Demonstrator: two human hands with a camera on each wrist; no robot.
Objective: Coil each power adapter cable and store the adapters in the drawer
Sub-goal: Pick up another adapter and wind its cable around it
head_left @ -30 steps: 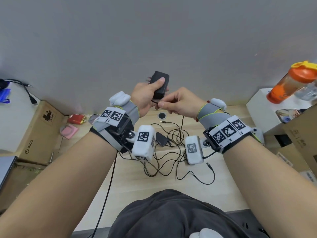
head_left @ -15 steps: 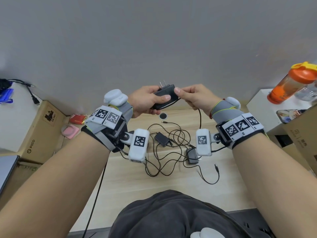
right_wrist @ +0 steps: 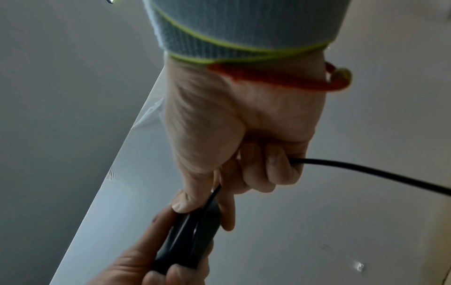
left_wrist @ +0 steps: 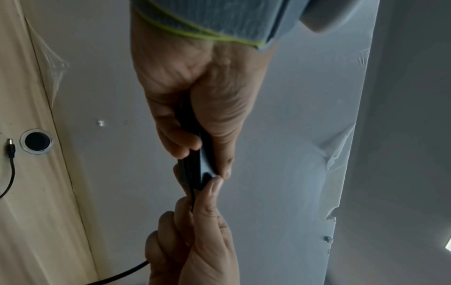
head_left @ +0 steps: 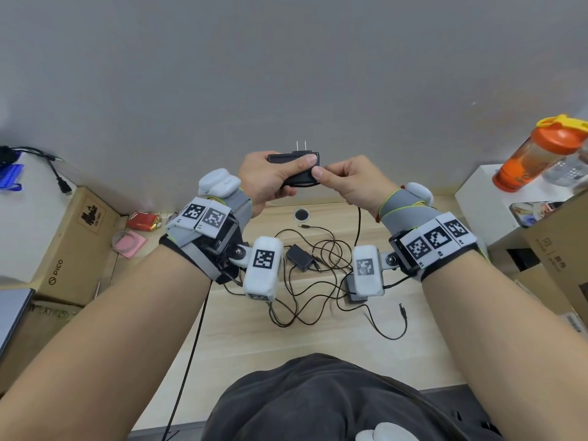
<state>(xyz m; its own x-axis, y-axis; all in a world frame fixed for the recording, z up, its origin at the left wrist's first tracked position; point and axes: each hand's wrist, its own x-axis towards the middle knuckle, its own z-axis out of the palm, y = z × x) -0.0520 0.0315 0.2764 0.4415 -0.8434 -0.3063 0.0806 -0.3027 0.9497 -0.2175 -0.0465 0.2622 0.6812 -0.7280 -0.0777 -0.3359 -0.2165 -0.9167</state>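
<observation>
Held up before a grey wall, a flat black plastic power adapter (head_left: 294,168) sits in the person's left hand (head_left: 265,183), thumb on top and fingers curled beneath, its two metal prongs pointing up. The right hand (head_left: 346,183) pinches the adapter's thin black cable (head_left: 359,224) at the adapter's right end. Below, two more black adapters (head_left: 299,256) lie in tangled cables on the light wooden desk (head_left: 241,332).

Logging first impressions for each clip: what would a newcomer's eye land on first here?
First, the two hands meeting in mid-air before the grey wall: the left hand grips a black power adapter, prongs up, while the right hand pinches its cable at the adapter's end. Below lies a tangle of black cables on the wooden table, and an orange bottle stands far right.
</observation>
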